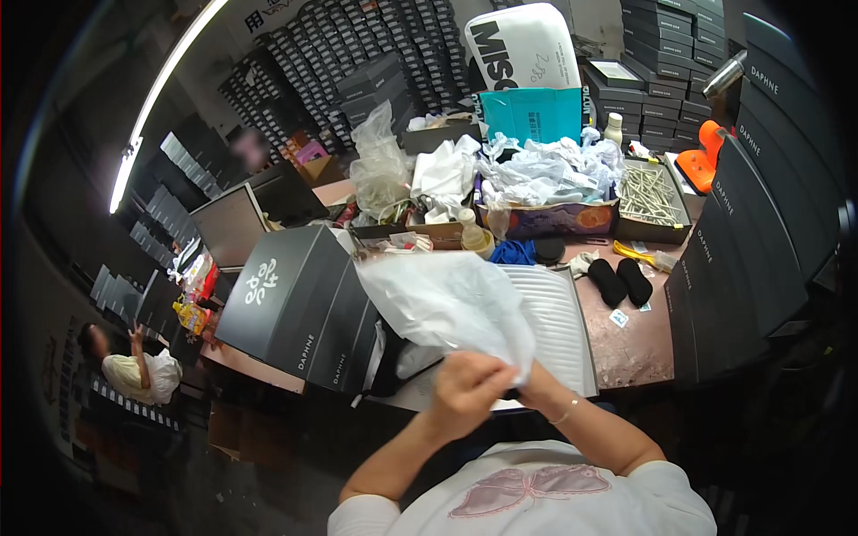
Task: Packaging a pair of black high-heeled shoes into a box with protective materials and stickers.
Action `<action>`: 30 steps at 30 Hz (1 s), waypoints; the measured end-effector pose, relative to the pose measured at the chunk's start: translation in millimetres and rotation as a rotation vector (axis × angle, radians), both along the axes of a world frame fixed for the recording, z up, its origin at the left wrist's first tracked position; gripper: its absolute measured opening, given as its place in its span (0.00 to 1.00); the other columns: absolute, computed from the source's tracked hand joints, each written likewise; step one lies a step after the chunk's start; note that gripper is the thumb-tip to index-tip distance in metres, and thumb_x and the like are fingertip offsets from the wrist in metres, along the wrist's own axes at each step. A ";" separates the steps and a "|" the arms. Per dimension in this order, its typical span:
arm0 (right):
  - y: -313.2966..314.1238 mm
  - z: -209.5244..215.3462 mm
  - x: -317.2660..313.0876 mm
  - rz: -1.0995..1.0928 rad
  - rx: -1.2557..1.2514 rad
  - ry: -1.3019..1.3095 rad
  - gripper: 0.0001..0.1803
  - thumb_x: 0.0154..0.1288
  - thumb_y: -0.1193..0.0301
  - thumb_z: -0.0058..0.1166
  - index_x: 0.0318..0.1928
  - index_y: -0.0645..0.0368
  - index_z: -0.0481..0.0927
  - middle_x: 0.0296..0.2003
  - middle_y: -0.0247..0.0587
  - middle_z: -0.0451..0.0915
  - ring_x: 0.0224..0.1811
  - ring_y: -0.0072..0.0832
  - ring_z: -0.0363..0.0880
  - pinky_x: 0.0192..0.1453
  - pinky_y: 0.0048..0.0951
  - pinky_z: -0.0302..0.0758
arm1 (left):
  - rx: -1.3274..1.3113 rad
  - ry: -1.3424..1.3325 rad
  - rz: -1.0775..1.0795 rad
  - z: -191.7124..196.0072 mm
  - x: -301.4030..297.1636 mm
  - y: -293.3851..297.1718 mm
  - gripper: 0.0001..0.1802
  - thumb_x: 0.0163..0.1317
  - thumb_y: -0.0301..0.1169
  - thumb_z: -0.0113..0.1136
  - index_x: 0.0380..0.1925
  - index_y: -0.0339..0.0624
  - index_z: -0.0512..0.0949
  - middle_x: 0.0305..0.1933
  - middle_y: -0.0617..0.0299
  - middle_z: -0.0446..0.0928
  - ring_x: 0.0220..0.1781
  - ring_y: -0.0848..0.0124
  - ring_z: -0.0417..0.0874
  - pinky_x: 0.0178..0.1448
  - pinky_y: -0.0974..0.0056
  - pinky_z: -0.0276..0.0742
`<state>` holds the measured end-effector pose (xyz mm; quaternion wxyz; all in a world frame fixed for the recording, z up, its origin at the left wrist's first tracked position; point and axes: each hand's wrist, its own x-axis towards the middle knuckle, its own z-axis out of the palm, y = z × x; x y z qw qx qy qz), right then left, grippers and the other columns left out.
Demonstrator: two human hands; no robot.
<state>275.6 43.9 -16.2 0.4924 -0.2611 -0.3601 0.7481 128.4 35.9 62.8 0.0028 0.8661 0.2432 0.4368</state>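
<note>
A thin, crumpled white sheet or bag [447,290] spreads out in front of me over the table. My left hand [472,384] is closed in a fist on its near edge. My right hand [534,382] is at the sheet's near right corner, its fingers mostly hidden behind the sheet and my left hand. Beneath the sheet, a white ribbed padding [550,308] lies in an open tray or box. A black item [389,357] shows at the sheet's left side, partly covered, its kind unclear.
Closed dark grey shoe boxes [286,295] stand left, and a tall stack of boxes [742,232] rises right. Two black rounded objects [621,282] lie on the pinkish tabletop [639,344]. Behind are a carton of crumpled paper [550,219] and a box of pale sticks [655,196]. A person [143,371] is far left.
</note>
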 end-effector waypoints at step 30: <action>25.2 -17.6 -44.5 -0.250 0.839 -0.906 0.25 0.66 0.68 0.54 0.61 0.61 0.68 0.55 0.46 0.74 0.54 0.36 0.76 0.61 0.33 0.71 | -0.334 -0.368 -0.172 -51.4 28.8 -66.4 0.16 0.50 0.18 0.63 0.42 0.35 0.83 0.36 0.56 0.78 0.34 0.63 0.80 0.37 0.63 0.76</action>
